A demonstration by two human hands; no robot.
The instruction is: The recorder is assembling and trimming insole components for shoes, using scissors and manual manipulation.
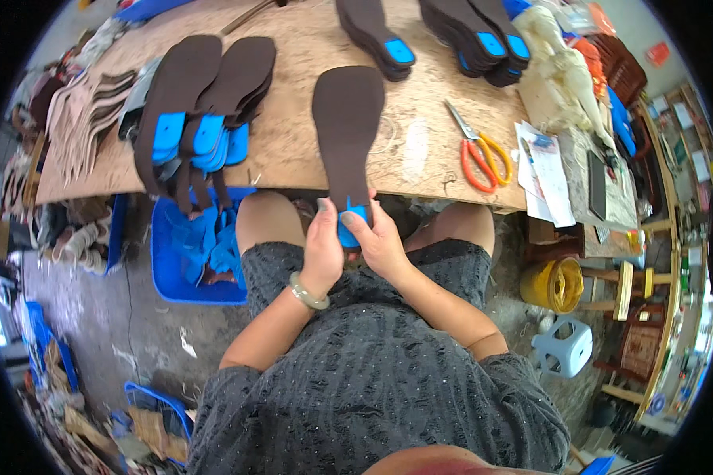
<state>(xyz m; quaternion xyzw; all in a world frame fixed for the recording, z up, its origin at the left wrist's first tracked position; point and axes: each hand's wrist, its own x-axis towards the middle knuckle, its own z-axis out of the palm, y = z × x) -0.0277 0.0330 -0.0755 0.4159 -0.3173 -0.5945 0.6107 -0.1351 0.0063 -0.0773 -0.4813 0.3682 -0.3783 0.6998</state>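
A long dark brown insole (347, 119) lies between my hands, its wide end over the table and its narrow heel end toward me. My left hand (322, 249) grips the left side of that heel, thumb on top. On the right side my right hand (380, 244) is closed round the heel, its thumb pressed on a blue heel pad (350, 235). The fingers beneath are mostly hidden. To the left, brown insoles (194, 67) lie in overlapping stacks with blue heel pads (168, 133) on them. More brown insole stacks (367, 28) with blue heels are at the far side.
Orange-handled scissors (480, 154) lie on the wooden table (293, 170), beside papers (543, 174) and a dark phone-like slab (596, 184). Beige pieces (87, 119) are stacked at far left. Below are a blue bin (162, 265) of blue scraps and a light blue stool (564, 347).
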